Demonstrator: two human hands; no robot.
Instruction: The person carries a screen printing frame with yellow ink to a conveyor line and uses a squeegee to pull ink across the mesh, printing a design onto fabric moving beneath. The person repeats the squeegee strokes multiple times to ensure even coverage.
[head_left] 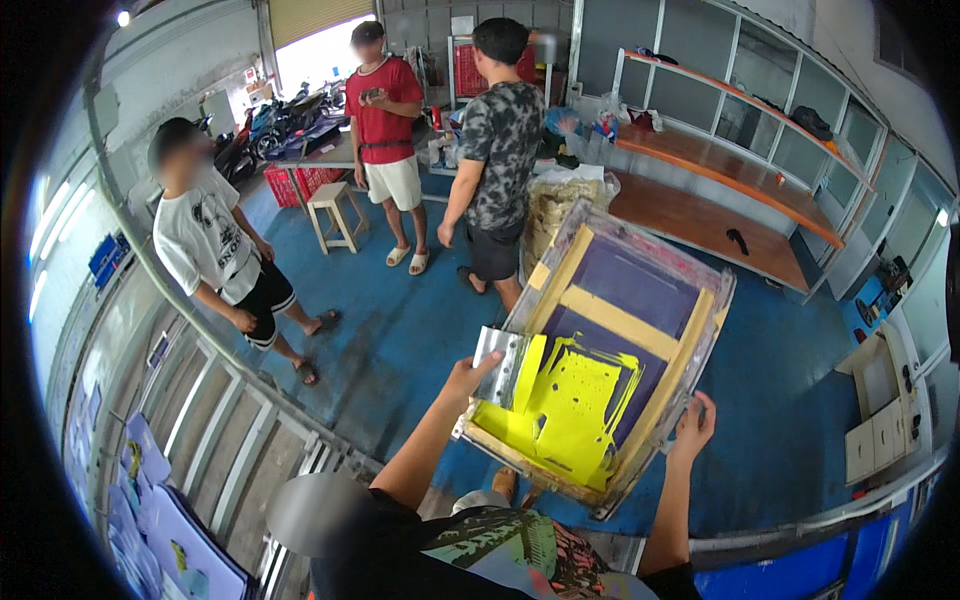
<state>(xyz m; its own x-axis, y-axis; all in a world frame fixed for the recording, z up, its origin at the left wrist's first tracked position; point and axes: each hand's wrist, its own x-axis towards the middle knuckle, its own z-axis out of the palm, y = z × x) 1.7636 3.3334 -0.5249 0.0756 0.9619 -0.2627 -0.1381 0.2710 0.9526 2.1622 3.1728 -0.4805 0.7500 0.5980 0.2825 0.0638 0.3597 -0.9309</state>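
A screen printing frame tilts in front of me, its dark purple mesh bordered and crossed by tan tape. Wet yellow ink lies spread in streaks over the near half of the mesh. My left hand is closed on a squeegee with a silver metal holder and a yellow-coated blade, at the frame's left side. The thumb presses on the metal; the other fingers are mostly hidden. At the right edge of the frame, my right hand grips the rim with curled fingers.
Three people stand beyond the frame: one in a white shirt at left, one in red, one in patterned grey. A stool, a stuffed sack and wooden shelves stand farther off. Metal rails run along the left.
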